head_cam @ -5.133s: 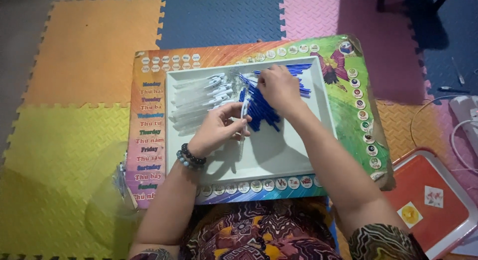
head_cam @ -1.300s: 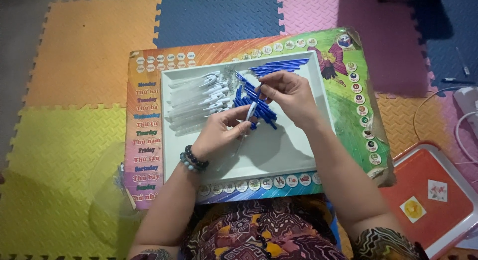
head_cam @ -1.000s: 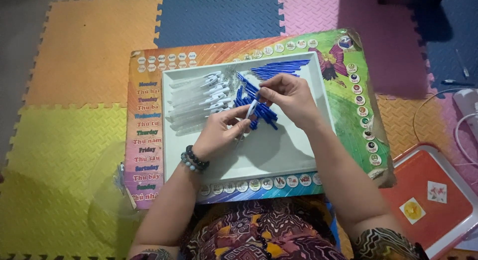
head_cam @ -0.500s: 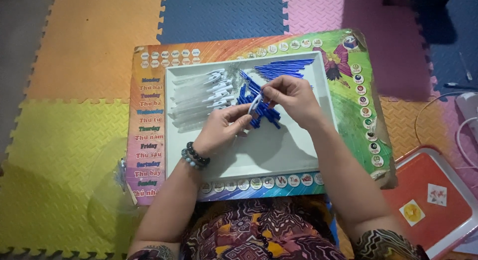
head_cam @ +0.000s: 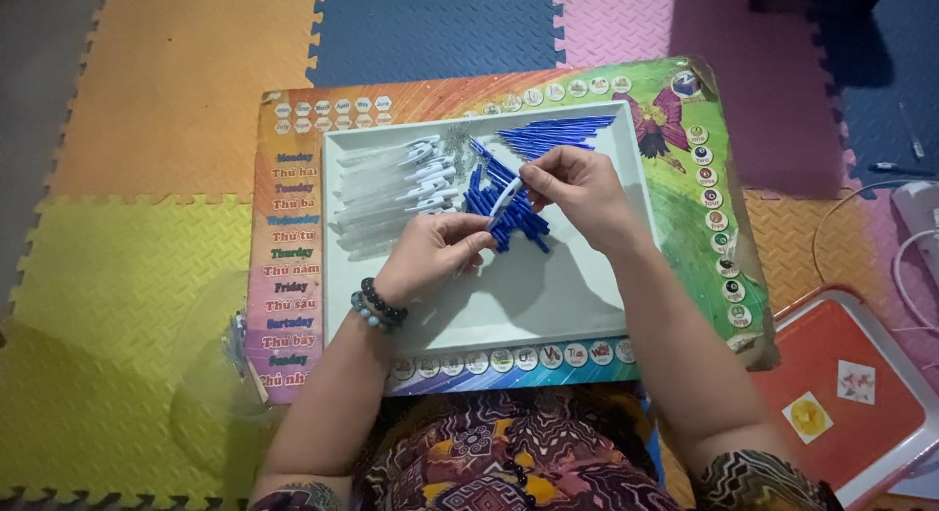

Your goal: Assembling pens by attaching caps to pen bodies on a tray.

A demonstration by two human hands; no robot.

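Observation:
A white tray (head_cam: 548,306) lies on a colourful low board (head_cam: 685,178). In it are a row of clear pen barrels with white caps (head_cam: 391,183), a heap of short blue pen parts (head_cam: 509,213) and a fan of thin blue refills (head_cam: 558,134). My left hand (head_cam: 430,257) and my right hand (head_cam: 572,188) meet over the blue heap, both gripping one clear pen with a white cap (head_cam: 504,198). Beaded bracelets circle my left wrist.
Foam puzzle mats in orange, yellow, blue and pink cover the floor. A red tray with stickers (head_cam: 851,394) sits at the right. A clear plastic bag (head_cam: 210,384) lies left of the board. White cables (head_cam: 910,247) run at the far right.
Both hands stayed over the blue heap and came closer together; the white-capped pen piece is now held between them, tilted up towards the right hand.

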